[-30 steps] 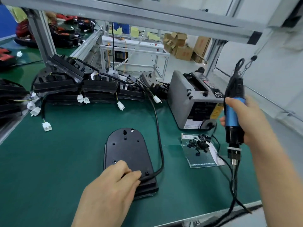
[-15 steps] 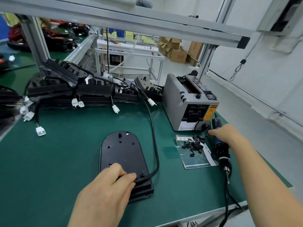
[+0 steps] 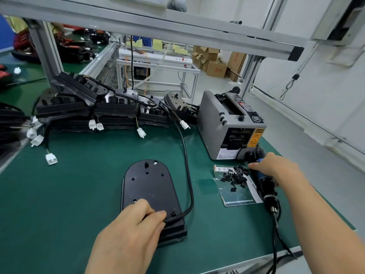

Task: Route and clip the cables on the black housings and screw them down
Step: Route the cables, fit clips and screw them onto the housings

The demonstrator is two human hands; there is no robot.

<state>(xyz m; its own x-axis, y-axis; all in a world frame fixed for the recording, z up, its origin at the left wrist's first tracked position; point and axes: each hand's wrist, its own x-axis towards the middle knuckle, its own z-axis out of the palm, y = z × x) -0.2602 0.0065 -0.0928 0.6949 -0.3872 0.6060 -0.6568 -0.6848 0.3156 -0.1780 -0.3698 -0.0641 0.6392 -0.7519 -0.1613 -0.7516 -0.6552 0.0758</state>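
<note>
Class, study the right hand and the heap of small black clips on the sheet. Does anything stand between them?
Nothing visible does. The right hand points a finger at the edge of the black clips; the screwdriver lies under it, beside the heap.

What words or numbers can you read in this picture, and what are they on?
Nothing reads clearly enough to quote.
Grey tape-dispensing machine: its round black badge, yellow warning sticker, white front label and red display digits are all too small to read.
Clear plastic bag under the small black clips: white printed characters, too blurred.
Brown cardboard boxes: red print, too blurred.
</note>
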